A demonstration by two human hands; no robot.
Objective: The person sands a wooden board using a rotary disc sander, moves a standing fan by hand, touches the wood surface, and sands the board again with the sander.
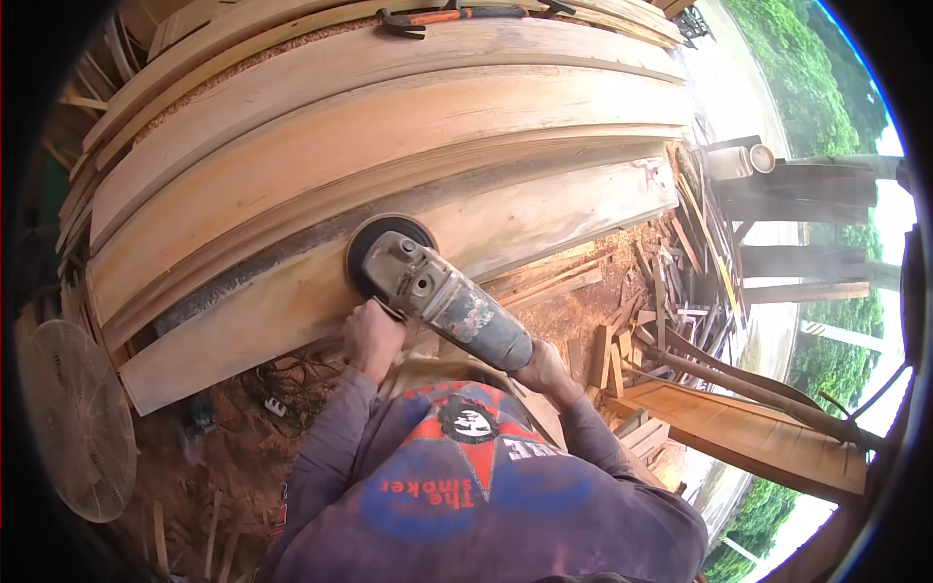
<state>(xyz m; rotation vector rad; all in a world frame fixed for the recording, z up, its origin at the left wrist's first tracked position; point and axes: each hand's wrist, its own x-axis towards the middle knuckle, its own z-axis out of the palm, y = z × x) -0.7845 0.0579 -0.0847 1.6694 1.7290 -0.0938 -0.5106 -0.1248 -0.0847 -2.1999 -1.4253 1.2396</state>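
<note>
An angle grinder (471, 316) with a round dark sanding disc (364, 255) lies across the nearest long plank (282, 311), its disc over the wood. My left hand (376, 335) is closed beside the tool's head, around what appears to be its side handle, which the fingers mostly hide. My right hand (544, 372) is wrapped around the rear end of the grinder's worn grey body. The plank's surface is pale with a darker strip along its far edge.
More wide boards (408, 117) lie beyond the plank, with a hammer (447, 17) at the far edge. A fan (83, 423) stands at left. Sawdust and wood scraps cover the ground at right, near a wooden panel (739, 428). White containers (734, 161) sit farther off.
</note>
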